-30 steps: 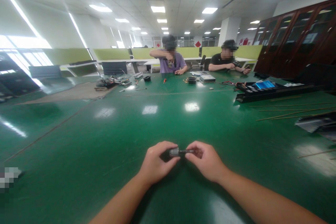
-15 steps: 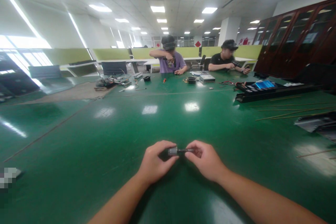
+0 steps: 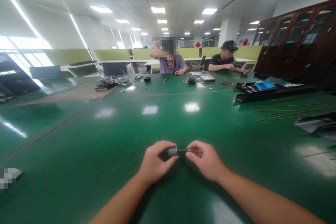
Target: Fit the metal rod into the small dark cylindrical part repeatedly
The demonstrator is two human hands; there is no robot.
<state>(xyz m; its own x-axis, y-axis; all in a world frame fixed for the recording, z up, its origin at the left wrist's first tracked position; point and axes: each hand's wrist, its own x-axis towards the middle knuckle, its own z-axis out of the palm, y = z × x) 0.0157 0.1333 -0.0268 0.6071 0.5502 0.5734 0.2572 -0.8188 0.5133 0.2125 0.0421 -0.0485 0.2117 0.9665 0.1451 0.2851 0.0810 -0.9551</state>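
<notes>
A small silver-grey cylinder [image 3: 172, 151] with a thin dark shaft [image 3: 181, 151] lies sideways between my two hands, low in the middle of the view. My left hand [image 3: 156, 162] has its thumb and fingers around the cylinder at the left end. The thumb and fingertips of my right hand [image 3: 206, 159] pinch the far right end of the shaft, and its other fingers are curled in. Both hands are just over the green tabletop [image 3: 126, 126]. What the fingertips cover cannot be seen.
Across the table sit a person in purple [image 3: 178, 63] and a person in black [image 3: 219, 61]. Electronic parts [image 3: 106, 83] lie at the back left. A long black tray [image 3: 273, 94], thin rods [image 3: 294, 112] and metal channels [image 3: 315, 124] are on the right.
</notes>
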